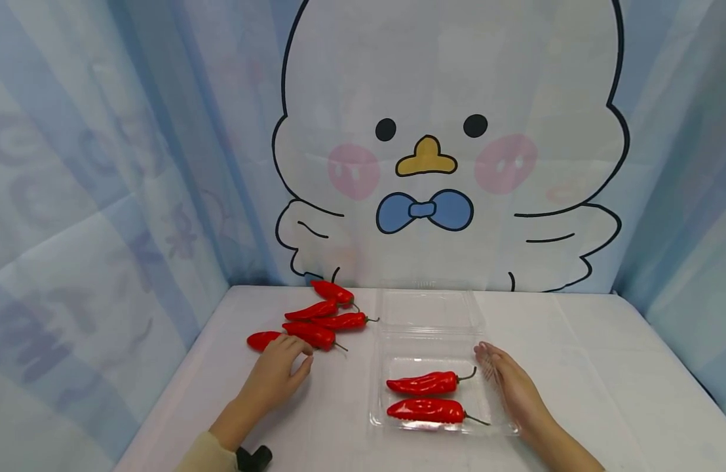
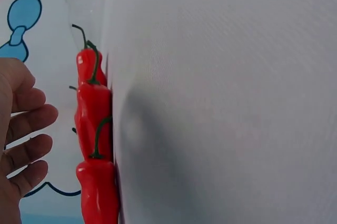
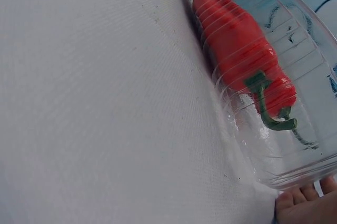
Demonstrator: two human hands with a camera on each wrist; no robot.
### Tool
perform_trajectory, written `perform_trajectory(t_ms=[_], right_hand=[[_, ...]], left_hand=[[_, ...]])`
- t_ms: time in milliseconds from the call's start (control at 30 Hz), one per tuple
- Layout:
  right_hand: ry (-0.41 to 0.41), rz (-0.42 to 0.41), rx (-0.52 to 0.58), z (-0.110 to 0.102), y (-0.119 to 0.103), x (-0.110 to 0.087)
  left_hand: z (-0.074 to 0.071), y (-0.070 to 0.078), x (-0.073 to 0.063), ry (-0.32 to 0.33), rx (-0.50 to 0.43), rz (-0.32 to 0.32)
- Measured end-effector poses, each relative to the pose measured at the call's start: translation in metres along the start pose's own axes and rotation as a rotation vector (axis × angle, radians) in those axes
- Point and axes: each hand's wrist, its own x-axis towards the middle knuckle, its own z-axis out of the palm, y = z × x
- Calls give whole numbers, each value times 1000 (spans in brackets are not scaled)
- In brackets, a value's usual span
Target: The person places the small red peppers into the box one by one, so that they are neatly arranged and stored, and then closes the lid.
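Observation:
My left hand hovers by several red chili peppers grouped at the left, its fingers loosely bent. In the left wrist view, a gap separates those fingers from the row of peppers, and nothing is in the hand. A clear plastic container lies with its lid folded back. Two peppers are inside, side by side, stems to the right. Against the container's right wall rests my right hand; its fingertips touch the container's edge in the right wrist view.
A white cloth covers the table. Behind it hangs a curtain printed with a cartoon bird. A small dark object is by the left sleeve at the front edge of the view.

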Motion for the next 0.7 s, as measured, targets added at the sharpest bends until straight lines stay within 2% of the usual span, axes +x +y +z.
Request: perform_trajectory(t_ms=[100,533,600,700], right_hand=[[-6,-11,4,0,0,-1],[-1,-24,6,1,-2,-2],[-2,-20,2,1,-2,-2],[4,-11,-5,1,-2,-2]], left_hand=[[0,-6,-2,17,30,-11],[3,-32,-1,157,91,14],[2,-36,0,155,95,-1],[1,-41,3,122,98,-58]])
